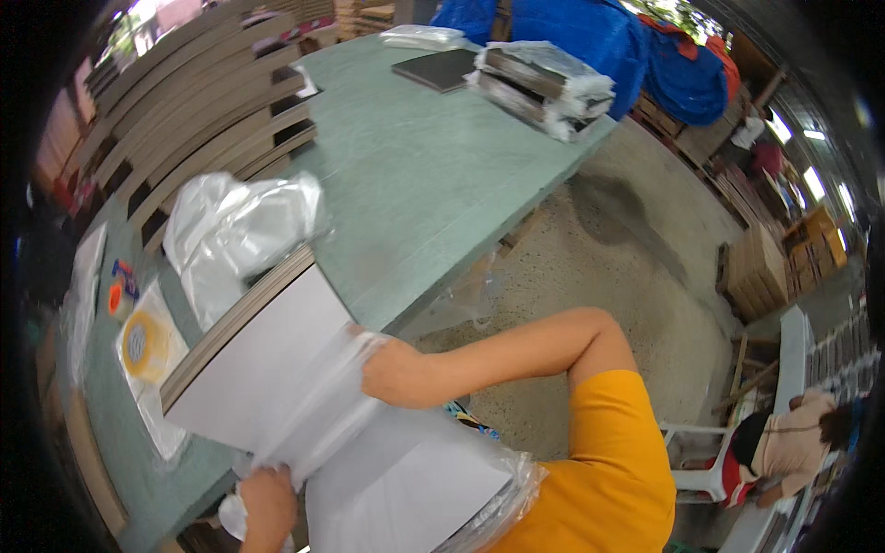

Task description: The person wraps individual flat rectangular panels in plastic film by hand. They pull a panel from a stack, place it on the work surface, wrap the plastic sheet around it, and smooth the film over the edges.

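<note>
A stack of flat boards with a white top sheet (267, 352) and grey-brown edges lies tilted over the near table edge, close to my body. Clear plastic film (318, 398) is bunched across it and partly covers its near end. My right hand (396, 371) is closed on the film at the stack's right side. At the lower left, my left hand (267, 502) has its fingers curled on the film's other edge. A crumpled clear plastic bag (241, 221) rests just beyond the stack.
The green table (406, 175) carries a tape roll (146, 346) at left and plastic-wrapped boards (544, 88) at the far end, beside a dark flat board (437, 70). Tall stacked boards (203, 101) rise along the left. A person (793, 442) sits on a white chair at right.
</note>
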Available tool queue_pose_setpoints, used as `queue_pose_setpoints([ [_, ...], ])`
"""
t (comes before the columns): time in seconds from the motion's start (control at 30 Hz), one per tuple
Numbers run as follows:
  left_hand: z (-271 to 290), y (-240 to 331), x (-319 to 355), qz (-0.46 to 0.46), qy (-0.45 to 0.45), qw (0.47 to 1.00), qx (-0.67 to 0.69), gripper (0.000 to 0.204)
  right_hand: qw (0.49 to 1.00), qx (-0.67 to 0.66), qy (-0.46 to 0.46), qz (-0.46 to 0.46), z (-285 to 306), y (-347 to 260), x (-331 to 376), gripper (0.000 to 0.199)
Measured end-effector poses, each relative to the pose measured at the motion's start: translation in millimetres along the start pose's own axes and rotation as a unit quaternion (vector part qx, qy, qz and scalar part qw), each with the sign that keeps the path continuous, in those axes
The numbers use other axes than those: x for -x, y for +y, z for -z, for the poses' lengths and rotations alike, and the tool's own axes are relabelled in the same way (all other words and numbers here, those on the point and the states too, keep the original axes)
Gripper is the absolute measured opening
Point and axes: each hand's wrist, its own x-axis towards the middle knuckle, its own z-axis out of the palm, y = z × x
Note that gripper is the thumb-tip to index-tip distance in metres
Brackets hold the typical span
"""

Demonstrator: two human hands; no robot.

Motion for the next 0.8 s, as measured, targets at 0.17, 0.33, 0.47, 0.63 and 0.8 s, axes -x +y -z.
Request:
queue_pose_setpoints([
  [0.17, 17.6, 20.1, 3.7, -0.037, -0.012, 0.967, 0.250, 0.018, 0.862, -0.295, 0.396, -0.115, 54.9, 38.9, 14.7, 0.017],
  [0.33, 75.2, -17.4, 9.4, 0.239, 0.423, 0.544, 0.684, 0.024, 0.832, -0.266, 0.472, -0.119, 52.3, 28.7, 13.4, 0.031],
  [0.47, 50.4, -62.6, -11.2, 0.322, 0.494, 0.746, 0.310, 0.043, 0.872, -0.122, 0.462, -0.105, 35.7, 23.1, -4.8, 0.061],
  [0.63, 80.3, -33.3, -10.2, 0.238, 0.431, 0.847, 0.199, 0.059, 0.884, -0.096, 0.433, -0.148, 44.4, 40.6, -5.6, 0.068],
  [0.8, 74.0, -42.8, 24.6, 0.112, 0.500, 0.817, 0.264, 0.047, 0.796, -0.459, 0.388, -0.071, 48.2, 39.3, 31.0, 0.046],
])
